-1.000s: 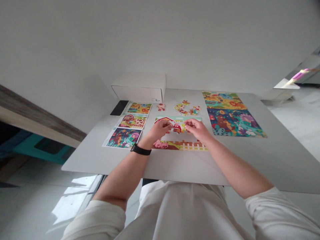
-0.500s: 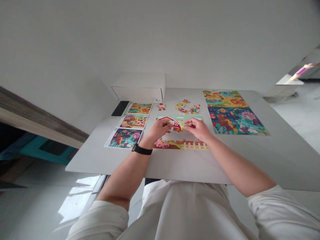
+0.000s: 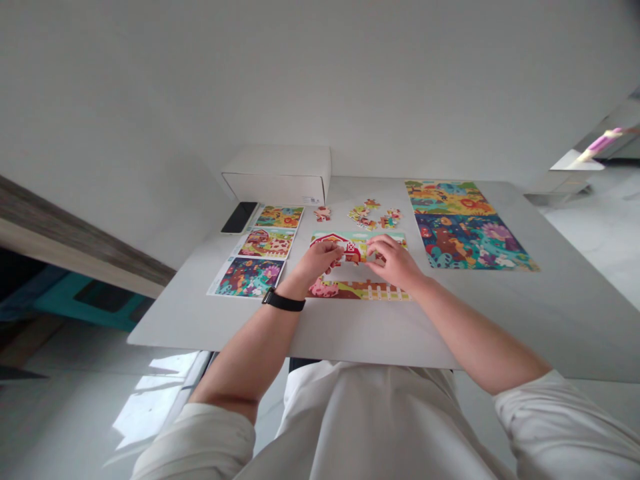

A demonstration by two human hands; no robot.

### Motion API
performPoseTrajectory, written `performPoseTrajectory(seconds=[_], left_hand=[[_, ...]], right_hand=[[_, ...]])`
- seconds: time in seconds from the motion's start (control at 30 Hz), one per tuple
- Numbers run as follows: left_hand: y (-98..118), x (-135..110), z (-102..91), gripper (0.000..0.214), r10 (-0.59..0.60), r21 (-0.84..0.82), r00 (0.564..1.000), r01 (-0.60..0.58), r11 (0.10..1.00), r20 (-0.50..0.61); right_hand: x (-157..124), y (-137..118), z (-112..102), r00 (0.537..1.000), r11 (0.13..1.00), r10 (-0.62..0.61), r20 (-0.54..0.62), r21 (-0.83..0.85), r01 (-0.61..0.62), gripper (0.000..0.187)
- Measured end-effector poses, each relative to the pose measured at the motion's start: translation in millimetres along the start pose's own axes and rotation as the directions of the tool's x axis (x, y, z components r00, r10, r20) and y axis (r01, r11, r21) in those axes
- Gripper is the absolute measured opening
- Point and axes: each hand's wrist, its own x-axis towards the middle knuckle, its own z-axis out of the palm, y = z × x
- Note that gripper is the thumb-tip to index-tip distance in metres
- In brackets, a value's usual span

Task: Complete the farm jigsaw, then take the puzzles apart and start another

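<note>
A farm-scene jigsaw puzzle (image 3: 325,289) lies partly assembled, with a bare patch in its middle. My left hand (image 3: 321,259) is over its left part, thumb and fingers pinched at a puzzle piece (image 3: 351,251) showing a red barn. My right hand (image 3: 393,259) is at the other side of that piece, thumb and index fingertip closed at its edge. The fingers partly hide the piece, and whether it is joined to the row above I cannot tell. Loose puzzle pieces (image 3: 364,215) lie beyond the puzzle, and a single loose piece (image 3: 323,213) sits further left.
Left of the puzzle lies a picture sheet (image 3: 265,243) with three scenes, with a phone (image 3: 240,217) at its upper corner. Behind stands a white box (image 3: 276,175) near the wall. Two finished-looking picture panels (image 3: 465,223) lie to the right on the table (image 3: 350,330).
My right hand has shifted slightly left, its fingertips closing in on the barn piece. My left hand has stayed nearly in place. The loose pieces have not moved.
</note>
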Motion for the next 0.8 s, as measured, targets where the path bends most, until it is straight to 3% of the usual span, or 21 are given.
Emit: performPoseTrajectory(seconds=[0.17, 0.27, 0.43, 0.6, 0.8], left_hand=[[-3.3, 4.2, -1.5, 0.03, 0.001, 0.063, 1.0, -0.002, 0.998, 0.023], [-5.4, 7.0, -4.4, 0.032, 0.119, 0.23, 0.991, -0.103, 0.968, -0.059], [-8.9, 8.8, -12.8, 0.013, 0.397, 0.511, 0.89, -0.24, 0.826, -0.225], [-13.6, 10.3, -19.3, 0.019, 0.502, 0.607, 0.842, -0.297, 0.737, -0.198], [-17.2, 10.5, -18.1, 0.021, 0.544, 0.671, 0.831, -0.339, 0.659, -0.115]], right_hand=[[-0.7, -1.9, 1.5, 1.0, 0.998, -0.024, 0.012, -0.051, 0.025, 0.012], [2.2, -0.5, -0.2, 1.0, 0.998, -0.006, 0.018, -0.062, 0.007, 0.013], [18.2, 11.0, -10.5, 0.997, 0.994, 0.031, 0.069, -0.106, -0.023, 0.013], [42.1, 23.4, -14.7, 0.997, 0.992, 0.049, 0.066, -0.123, -0.041, 0.013], [45.7, 36.9, 11.2, 0.99, 0.992, 0.098, 0.099, -0.085, -0.09, 0.012]])
